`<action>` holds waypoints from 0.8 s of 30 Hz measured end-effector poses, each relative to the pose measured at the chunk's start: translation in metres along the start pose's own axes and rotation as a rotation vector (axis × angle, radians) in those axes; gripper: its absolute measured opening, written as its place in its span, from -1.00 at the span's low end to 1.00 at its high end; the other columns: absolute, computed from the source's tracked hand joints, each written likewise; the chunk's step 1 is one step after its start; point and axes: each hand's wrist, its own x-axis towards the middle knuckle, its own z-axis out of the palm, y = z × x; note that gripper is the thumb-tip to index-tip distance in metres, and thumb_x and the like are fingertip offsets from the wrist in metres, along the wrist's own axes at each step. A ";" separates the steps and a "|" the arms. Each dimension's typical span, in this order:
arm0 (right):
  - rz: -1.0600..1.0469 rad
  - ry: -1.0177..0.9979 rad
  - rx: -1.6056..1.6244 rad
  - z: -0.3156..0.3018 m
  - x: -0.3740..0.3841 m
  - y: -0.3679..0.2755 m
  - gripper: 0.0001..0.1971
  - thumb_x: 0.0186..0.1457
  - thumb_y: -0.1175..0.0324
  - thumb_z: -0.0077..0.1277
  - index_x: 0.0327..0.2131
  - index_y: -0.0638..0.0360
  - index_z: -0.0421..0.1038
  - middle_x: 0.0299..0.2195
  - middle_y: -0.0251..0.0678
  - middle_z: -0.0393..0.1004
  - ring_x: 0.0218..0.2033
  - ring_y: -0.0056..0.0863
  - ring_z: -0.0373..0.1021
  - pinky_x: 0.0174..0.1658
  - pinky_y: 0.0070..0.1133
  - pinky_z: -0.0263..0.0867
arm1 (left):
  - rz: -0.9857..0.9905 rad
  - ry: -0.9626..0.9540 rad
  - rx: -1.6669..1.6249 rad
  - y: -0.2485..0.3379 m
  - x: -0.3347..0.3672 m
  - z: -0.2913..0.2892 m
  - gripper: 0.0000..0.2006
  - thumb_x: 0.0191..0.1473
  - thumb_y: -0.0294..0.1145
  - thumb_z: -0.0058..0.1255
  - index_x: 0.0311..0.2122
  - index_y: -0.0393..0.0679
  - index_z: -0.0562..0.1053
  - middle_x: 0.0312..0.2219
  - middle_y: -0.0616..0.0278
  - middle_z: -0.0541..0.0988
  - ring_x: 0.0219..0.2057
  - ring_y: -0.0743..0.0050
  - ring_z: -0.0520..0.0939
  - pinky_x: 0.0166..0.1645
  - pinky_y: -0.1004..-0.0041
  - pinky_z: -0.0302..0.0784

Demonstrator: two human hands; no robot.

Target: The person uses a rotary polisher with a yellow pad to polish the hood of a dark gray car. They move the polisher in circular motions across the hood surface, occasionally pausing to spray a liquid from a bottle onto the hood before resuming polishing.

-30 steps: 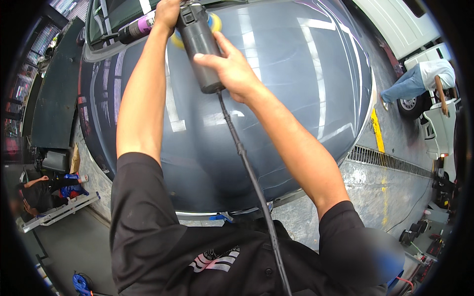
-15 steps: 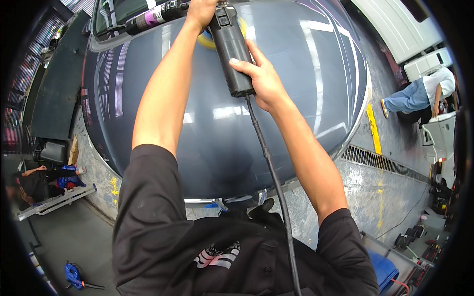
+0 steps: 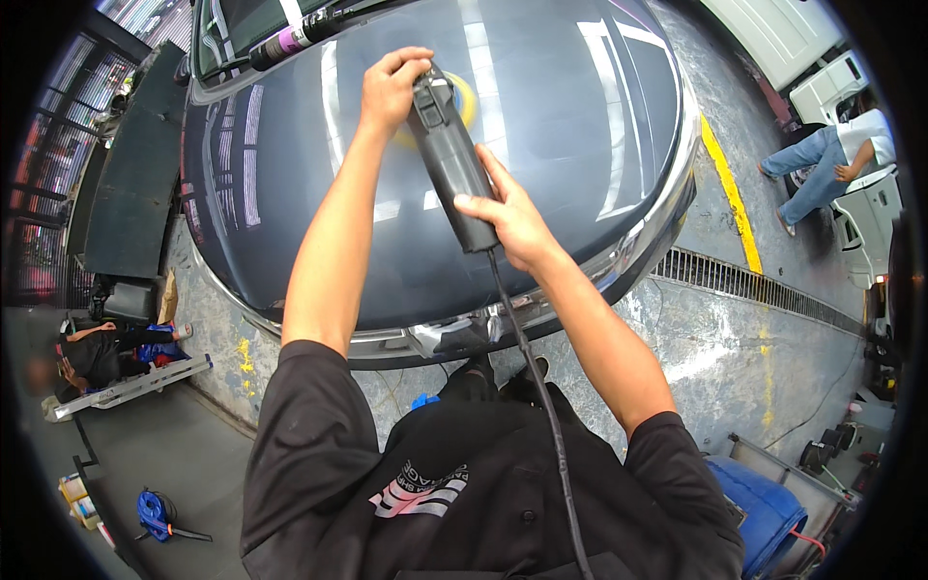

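Both my hands are on a black corded polisher (image 3: 449,159) lying over the dark grey car hood (image 3: 556,126). My left hand (image 3: 391,89) is curled over its head end, above the yellow pad (image 3: 468,101), which looks blurred against the paint. Around the rear of the body, my right hand (image 3: 512,215) is closed with the thumb on top and the fingers along the far side. From the tool's back end a black cord (image 3: 541,377) runs down over the front of my dark shirt. Part of the pad is hidden by the tool and my left hand.
Near the windshield lies a dark bottle with a pink label (image 3: 288,41). A seated person (image 3: 97,353) is at the left, by a metal bench (image 3: 135,387). Another person in jeans (image 3: 817,169) stands right. A blue barrel (image 3: 764,512) and a floor grate (image 3: 754,295) are also right.
The polisher and both hands sit lower in the picture, and more of the car's front edge and bumper shows. The person at the right now has their legs apart.
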 end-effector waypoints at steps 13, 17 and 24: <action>0.028 -0.155 -0.254 -0.039 -0.131 0.039 0.20 0.00 0.03 0.38 0.46 0.43 -0.22 0.42 0.20 0.03 0.44 -0.14 0.06 0.44 -0.37 0.01 | 0.021 0.046 0.057 0.038 -0.164 0.026 -0.77 0.10 -0.43 0.14 -0.16 -0.29 0.65 0.00 0.06 0.62 0.07 0.23 0.60 0.17 0.34 0.47; 0.135 -0.122 -0.531 -0.038 -0.165 0.033 0.25 -0.07 0.05 0.46 0.47 0.27 -0.23 0.25 0.21 0.34 0.28 -0.03 0.34 0.33 -0.32 0.23 | 0.045 0.066 0.106 0.045 -0.204 0.033 -0.77 0.09 -0.43 0.14 -0.16 -0.28 0.63 0.00 0.03 0.61 0.09 0.15 0.58 0.20 0.28 0.45; 0.175 -0.139 -0.632 -0.054 -0.210 0.039 0.36 -0.24 -0.09 0.55 0.47 0.16 -0.17 0.25 0.11 0.36 0.28 -0.05 0.33 0.32 -0.30 0.24 | 0.099 0.104 0.125 0.051 -0.262 0.053 -0.78 0.09 -0.45 0.15 -0.15 -0.25 0.63 -0.02 0.01 0.62 0.08 0.08 0.59 0.21 0.23 0.46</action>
